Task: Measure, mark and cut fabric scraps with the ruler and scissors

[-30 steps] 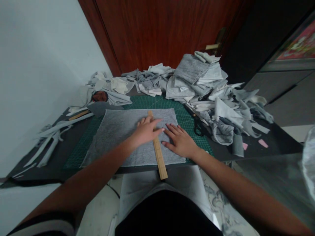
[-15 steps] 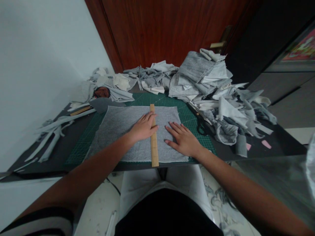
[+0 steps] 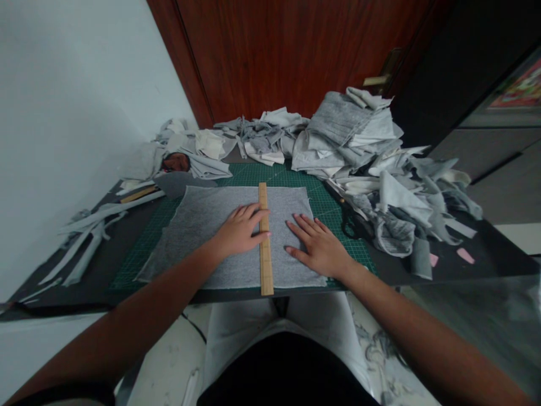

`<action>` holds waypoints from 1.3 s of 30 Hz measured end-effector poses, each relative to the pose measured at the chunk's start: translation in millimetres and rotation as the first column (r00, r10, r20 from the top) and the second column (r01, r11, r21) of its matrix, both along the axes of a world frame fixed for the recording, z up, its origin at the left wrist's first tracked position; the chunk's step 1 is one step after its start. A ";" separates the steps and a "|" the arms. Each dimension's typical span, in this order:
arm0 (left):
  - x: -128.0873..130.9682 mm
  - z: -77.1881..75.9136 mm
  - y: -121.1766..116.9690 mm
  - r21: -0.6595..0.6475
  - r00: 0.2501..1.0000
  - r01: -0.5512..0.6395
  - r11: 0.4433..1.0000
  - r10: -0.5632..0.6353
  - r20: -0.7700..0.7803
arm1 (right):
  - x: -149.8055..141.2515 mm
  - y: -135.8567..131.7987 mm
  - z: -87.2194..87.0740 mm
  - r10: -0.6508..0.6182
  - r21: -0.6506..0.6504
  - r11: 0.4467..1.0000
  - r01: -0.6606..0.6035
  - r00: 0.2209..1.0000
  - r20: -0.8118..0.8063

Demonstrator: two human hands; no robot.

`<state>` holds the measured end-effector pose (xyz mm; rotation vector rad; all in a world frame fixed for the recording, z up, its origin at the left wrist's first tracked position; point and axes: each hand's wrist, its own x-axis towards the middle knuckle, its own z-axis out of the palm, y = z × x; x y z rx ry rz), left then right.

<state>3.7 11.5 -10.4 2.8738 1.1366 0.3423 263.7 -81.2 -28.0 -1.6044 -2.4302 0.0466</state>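
A grey fabric sheet (image 3: 203,225) lies flat on a green cutting mat (image 3: 329,208). A wooden ruler (image 3: 265,254) lies across the fabric, running from its far edge to the table's front edge. My left hand (image 3: 240,231) rests flat on the fabric with its fingertips pressing on the ruler, fingers extended. My right hand (image 3: 318,245) lies flat and open on the fabric just right of the ruler, not touching it.
Piles of grey and white fabric scraps (image 3: 380,163) crowd the back and right of the table. Black scissors (image 3: 349,223) lie at the mat's right edge. Fabric strips (image 3: 88,231) lie at the left. Two pink chalk pieces (image 3: 465,255) sit at right. A wooden door (image 3: 287,51) stands behind.
The ruler has turned from a slant to lie straight across the fabric, and has slid up onto the table. My left hand moved with it. My right hand stayed flat.
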 end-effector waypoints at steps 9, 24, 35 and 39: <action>-6.9 -2.5 -1.6 -0.033 0.998 0.055 0.998 -0.056 -0.037 | 0.4 -1.4 0.7 -0.001 -0.017 1.000 0.001 1.000 0.017; -10.1 -2.1 -5.8 -0.016 0.989 0.061 0.998 -0.062 -0.134 | 0.6 -0.3 0.6 0.000 -0.008 1.000 0.001 1.000 0.031; -11.5 -1.9 -3.4 -0.084 0.993 0.041 0.996 -0.050 -0.105 | 0.2 -1.1 -1.3 0.007 0.026 1.000 -0.007 1.000 0.005; -10.9 -0.4 -2.8 -0.100 0.989 0.025 0.995 -0.039 -0.140 | -0.5 -0.8 -0.6 0.014 0.024 1.000 -0.014 1.000 -0.014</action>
